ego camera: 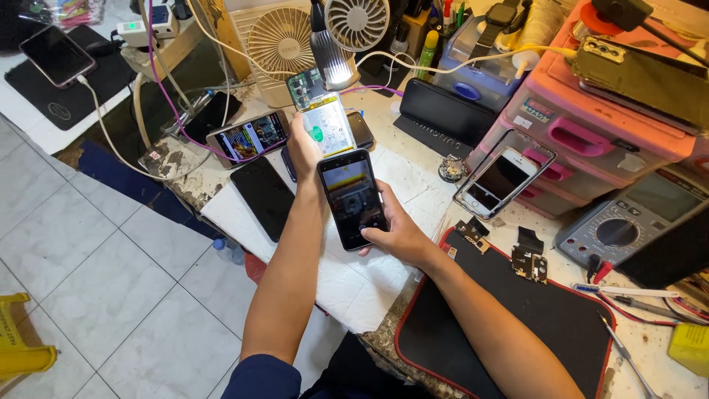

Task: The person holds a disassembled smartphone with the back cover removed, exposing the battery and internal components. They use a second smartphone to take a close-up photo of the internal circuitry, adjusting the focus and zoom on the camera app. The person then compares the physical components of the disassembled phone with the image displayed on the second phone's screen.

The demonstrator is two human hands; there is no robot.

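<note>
My left hand holds up an opened phone with its back off, showing the white battery and green circuit board. My right hand grips a black smartphone upright just below it, its lit screen facing me. Both are held over white paper spread on the workbench.
Other phones lie around: a lit one, a black one, a white one. A black mat with red edge carries small parts. A multimeter, pink drawers, fans and a lamp stand behind.
</note>
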